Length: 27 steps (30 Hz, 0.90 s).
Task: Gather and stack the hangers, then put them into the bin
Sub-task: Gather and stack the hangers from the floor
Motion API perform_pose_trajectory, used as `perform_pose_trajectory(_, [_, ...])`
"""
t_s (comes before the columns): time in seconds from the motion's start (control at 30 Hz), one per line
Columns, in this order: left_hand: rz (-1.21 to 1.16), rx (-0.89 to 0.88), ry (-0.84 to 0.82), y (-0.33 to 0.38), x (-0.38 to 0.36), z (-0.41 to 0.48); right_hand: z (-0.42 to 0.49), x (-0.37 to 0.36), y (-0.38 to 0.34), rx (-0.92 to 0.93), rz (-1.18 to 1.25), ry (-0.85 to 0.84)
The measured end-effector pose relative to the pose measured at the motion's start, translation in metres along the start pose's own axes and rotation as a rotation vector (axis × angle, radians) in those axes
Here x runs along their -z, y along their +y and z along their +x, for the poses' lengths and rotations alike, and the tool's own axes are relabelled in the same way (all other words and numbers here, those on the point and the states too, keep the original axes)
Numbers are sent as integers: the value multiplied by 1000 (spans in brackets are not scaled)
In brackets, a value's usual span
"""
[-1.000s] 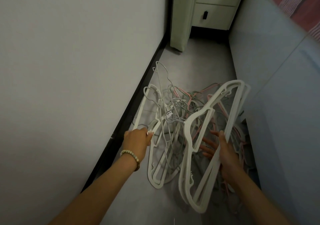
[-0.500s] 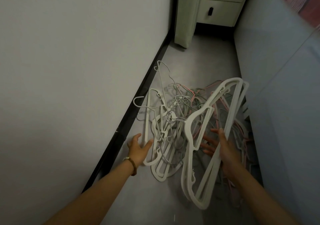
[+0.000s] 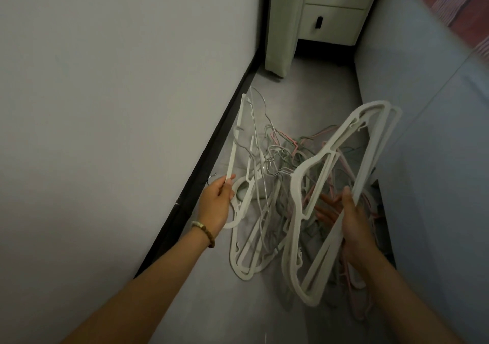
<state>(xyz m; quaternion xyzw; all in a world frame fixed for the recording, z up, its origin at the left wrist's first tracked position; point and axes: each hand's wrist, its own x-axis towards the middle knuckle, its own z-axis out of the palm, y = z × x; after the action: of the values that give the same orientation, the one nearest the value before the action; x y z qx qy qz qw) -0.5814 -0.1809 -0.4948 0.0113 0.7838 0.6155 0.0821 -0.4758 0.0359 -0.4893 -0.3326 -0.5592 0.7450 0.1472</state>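
Left hand (image 3: 215,203) grips one white hanger (image 3: 234,153) near its lower end and holds it upright at centre-left of frame, beside the dark skirting (image 3: 211,156). Right hand (image 3: 353,220) is closed round a stack of white hangers (image 3: 371,156) at centre-right, thumb over the bar. The tangled pile of grey, pink and wire hangers (image 3: 280,153) is on the floor between and below both. Bead bracelet (image 3: 202,231) on my left wrist.

Gripping white hanger (image 3: 235,142) in left hand (image 3: 215,203), held up beside wall (image 3: 119,92). Holding tilted stack of white hangers (image 3: 297,190) in right hand (image 3: 353,222). Between them on floor (image 3: 312,84), tangled pile (image 3: 285,153) of pink, grey and wire hangers.
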Motion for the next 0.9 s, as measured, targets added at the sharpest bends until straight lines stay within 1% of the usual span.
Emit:
perform_pose_trajectory(0.07, [15, -29, 23, 1, 0, -8, 1, 0, -4, 35, 10, 15])
perform_pose_trajectory(0.17, [21, -18, 62, -2, 0, -13, 2, 1, -6, 70, -19, 29])
perform_pose_trajectory(0.33, [71, 144, 140, -33, 3, -35, 0, -4, -6, 78, -42, 23])
perform_pose_trajectory(0.4, [98, 102, 137, -45, 7, -51, -1, -5, -5, 76, -39, 19])
perform_pose_trajectory(0.53, [147, -114, 107, -47, 8, -71, 1, -3, -5, 104, -8, 31])
perform_pose_trajectory(0.57, [156, -143, 106, -45, 6, -75, 1, -3, -6, 111, -3, 35])
perform_pose_trajectory(0.67, [152, -148, 89, -41, 2, -77, 1, -4, -10, 119, 9, 45])
perform_pose_trajectory(0.77, [157, -48, 20, -44, 4, -64, 2, -4, -9, 118, 13, 50])
perform_pose_trajectory(0.9, [57, 231, -77, -55, 9, -46, 5, 1, -3, 120, -16, 52])
